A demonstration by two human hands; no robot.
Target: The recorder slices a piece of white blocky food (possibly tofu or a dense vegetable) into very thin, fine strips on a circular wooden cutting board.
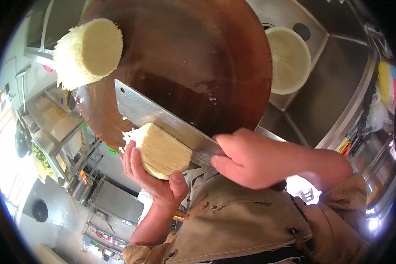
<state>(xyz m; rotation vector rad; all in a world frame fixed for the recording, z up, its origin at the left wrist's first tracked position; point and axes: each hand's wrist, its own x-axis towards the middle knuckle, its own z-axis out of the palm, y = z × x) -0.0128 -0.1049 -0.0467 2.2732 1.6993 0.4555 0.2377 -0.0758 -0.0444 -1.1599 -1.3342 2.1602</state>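
Observation:
My left hand cups a bundle of enoki mushrooms from below, with the loose stem tips toward its fingers. A steel cleaver is in my right hand, gripped at the handle end. Its broad blade slants along the bundle's far side, over the near edge of a round, wet wooden chopping board. Whether the edge touches the bundle, I cannot tell. Another enoki bundle rests at the board's left, its flat cut base showing. Small white bits lie on the board.
A white plastic strainer sits in the steel sink beyond the board's right side. Metal shelving with trays of food stands at left. Packages and utensils line the right. My brown apron is close to the board.

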